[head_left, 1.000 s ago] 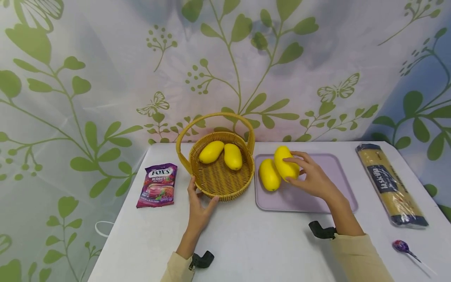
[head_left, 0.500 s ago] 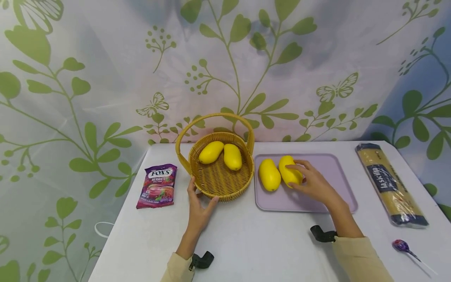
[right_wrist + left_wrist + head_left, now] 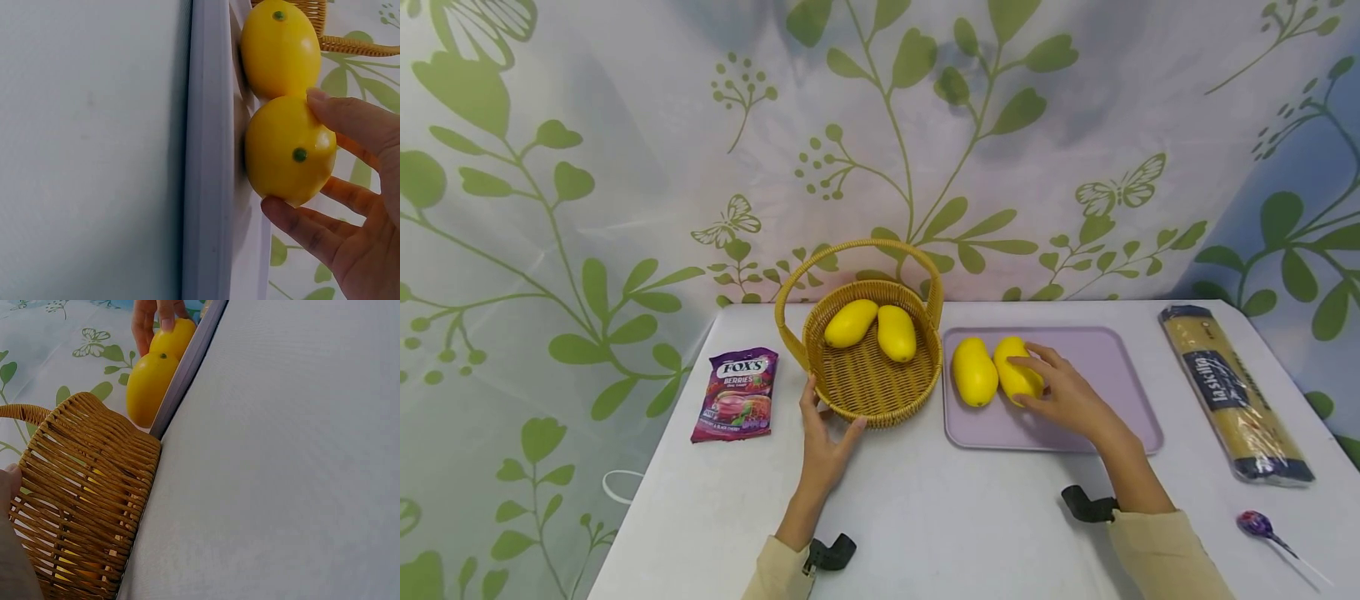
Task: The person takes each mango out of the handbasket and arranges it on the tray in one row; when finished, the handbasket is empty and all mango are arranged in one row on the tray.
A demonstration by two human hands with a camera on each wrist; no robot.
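Observation:
In the head view, my right hand [image 3: 1063, 392] holds a yellow mango [image 3: 1017, 371] low over the lilac tray [image 3: 1097, 367], thumb and fingers spread around its sides. In the right wrist view its green stem spot faces the camera, and the held mango [image 3: 290, 153] overlaps another mango [image 3: 281, 50]. That second mango [image 3: 974, 372] lies at the tray's left end. My left hand [image 3: 827, 450] rests against the front left of the wicker basket [image 3: 880, 408], thumb along the front and fingers at the side. Inside the basket lie two mangoes [image 3: 897, 333], toward the back.
A purple candy bag [image 3: 737, 396] lies left of the basket. Right of the tray is a long spaghetti pack [image 3: 1232, 392], with a wrapped lollipop [image 3: 1255, 525] in front of it. The basket's tall handle [image 3: 872, 244] arches upward. A leaf-patterned curtain [image 3: 880, 125] stands behind the table.
My right hand has moved the mango down and slightly right, from against the other mango to beside it on the tray. The left hand and basket have stayed put.

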